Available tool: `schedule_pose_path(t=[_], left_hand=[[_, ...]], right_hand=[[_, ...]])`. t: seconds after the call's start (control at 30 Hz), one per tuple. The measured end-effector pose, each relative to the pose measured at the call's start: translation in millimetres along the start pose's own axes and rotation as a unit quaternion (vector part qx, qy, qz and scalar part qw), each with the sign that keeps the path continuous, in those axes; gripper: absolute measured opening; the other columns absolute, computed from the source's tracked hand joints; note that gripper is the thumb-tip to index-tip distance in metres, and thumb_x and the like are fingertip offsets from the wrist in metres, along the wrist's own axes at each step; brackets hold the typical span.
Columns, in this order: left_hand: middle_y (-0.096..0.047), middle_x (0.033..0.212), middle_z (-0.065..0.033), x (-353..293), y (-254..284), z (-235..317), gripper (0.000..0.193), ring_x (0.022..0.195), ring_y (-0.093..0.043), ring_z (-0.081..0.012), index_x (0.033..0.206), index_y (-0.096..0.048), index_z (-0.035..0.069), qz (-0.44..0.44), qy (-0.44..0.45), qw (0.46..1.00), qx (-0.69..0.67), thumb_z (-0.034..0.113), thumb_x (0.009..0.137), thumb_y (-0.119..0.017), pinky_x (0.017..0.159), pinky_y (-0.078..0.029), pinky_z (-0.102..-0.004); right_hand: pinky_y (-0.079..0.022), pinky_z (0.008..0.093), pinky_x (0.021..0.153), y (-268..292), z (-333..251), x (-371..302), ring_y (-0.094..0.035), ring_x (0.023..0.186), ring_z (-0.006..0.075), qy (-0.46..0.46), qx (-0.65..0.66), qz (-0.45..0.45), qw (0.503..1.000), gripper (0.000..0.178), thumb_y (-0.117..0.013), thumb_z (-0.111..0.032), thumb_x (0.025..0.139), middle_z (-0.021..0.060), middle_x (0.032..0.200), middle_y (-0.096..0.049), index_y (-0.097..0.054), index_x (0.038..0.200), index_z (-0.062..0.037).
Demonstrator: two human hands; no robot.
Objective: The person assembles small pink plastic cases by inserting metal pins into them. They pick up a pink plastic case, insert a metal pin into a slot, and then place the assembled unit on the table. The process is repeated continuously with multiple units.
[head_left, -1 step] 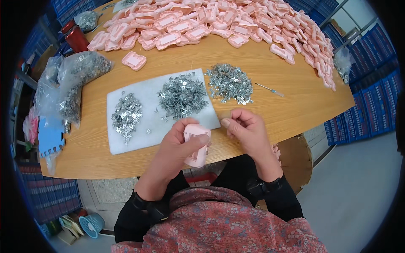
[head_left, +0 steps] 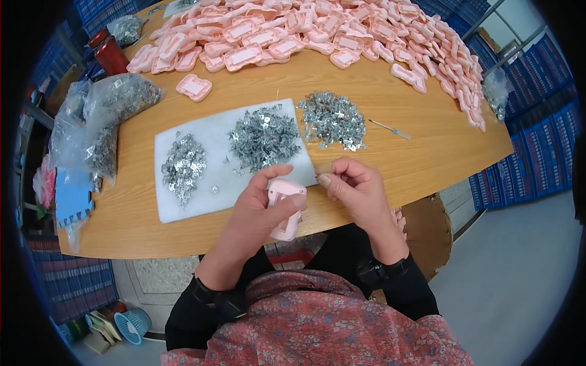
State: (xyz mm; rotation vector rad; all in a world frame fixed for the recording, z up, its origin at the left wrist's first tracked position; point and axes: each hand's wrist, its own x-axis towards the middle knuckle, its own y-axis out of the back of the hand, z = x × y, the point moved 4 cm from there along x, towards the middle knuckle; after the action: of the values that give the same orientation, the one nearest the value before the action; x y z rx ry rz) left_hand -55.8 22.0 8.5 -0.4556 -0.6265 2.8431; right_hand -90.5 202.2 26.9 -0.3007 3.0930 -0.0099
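My left hand (head_left: 251,210) is closed round a pink plastic shell (head_left: 284,233), its thumb lying across the hollow inside and its index finger lifted off the upper edge. To the right, my right hand (head_left: 357,188) is pinched, thumb against fingers, apart from the shell. Something tiny may be at its fingertips, too small to make out. Beyond the hands lies a white foam sheet (head_left: 171,208) carrying a small heap of metal clips (head_left: 184,165) and a larger heap of metal pieces (head_left: 265,137). Another metal heap (head_left: 332,119) sits on the wood just right of the sheet.
A big pile of pink shells (head_left: 262,36) covers the table's far side; one lone shell (head_left: 194,88) lies nearer. A thin screwdriver (head_left: 390,129) is at the right. Plastic bags of metal parts (head_left: 104,122), a red canister (head_left: 111,58) and a blue foam piece (head_left: 73,195) stand left.
My left index finger has lifted from the shell's top edge. The shell has shifted very slightly, and my right fingertips have moved a little to the left.
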Motion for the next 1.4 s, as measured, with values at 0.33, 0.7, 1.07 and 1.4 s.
schedule_pose_path(t=[0.33,0.7,1.07,1.4], left_hand=[[-0.062,0.091,0.0021,5.5,-3.7,-2.6,0.019,0.078,-0.055,-0.003,0.11,-0.061,0.005,-0.017,-0.006,1.0,0.02,0.021,0.102,-0.057,0.066,-0.047,-0.0203],[-0.061,0.086,0.0047,7.1,-1.8,-11.6,0.023,0.074,-0.052,-0.0011,0.107,-0.061,0.006,-0.032,-0.012,0.998,0.049,0.027,0.104,-0.053,0.065,-0.044,-0.0191],[-0.059,0.083,0.0043,5.2,-4.0,-7.1,0.02,0.074,-0.051,-0.0018,0.106,-0.06,0.004,-0.025,-0.069,0.993,0.093,0.024,0.103,-0.055,0.065,-0.044,-0.0193],[-0.068,0.087,-0.0112,-2.4,-10.9,12.5,0.013,0.075,-0.066,-0.0227,0.102,-0.063,0.005,-0.002,-0.178,0.914,0.365,0.016,0.095,-0.064,0.067,-0.051,-0.0334]], right_hand=[[-0.045,0.0279,0.054,-15.7,-25.1,-8.5,-0.057,0.061,0.0163,0.249,-0.257,0.008,0.934,0.014,-0.076,-0.006,0.082,0.0076,0.077,-0.06,-0.064,0.084,0.0003],[-0.046,0.0295,0.057,-17.5,-26.3,-8.2,-0.059,0.065,0.0191,0.271,-0.273,-0.023,0.923,0.013,-0.076,-0.006,0.081,0.0085,0.078,-0.06,-0.065,0.086,0.0004],[-0.046,0.0258,0.06,-6.4,-16.4,-10.7,-0.056,0.067,0.0092,0.114,-0.181,-0.02,0.977,0.016,-0.073,-0.01,0.086,0.0036,0.077,-0.062,-0.065,0.094,0.001],[-0.049,0.0288,0.062,-5.1,-32.4,-11.9,-0.06,0.066,0.015,0.07,-0.245,-0.08,0.964,0.013,-0.07,-0.01,0.086,0.0052,0.074,-0.06,-0.064,0.093,-0.0013]])
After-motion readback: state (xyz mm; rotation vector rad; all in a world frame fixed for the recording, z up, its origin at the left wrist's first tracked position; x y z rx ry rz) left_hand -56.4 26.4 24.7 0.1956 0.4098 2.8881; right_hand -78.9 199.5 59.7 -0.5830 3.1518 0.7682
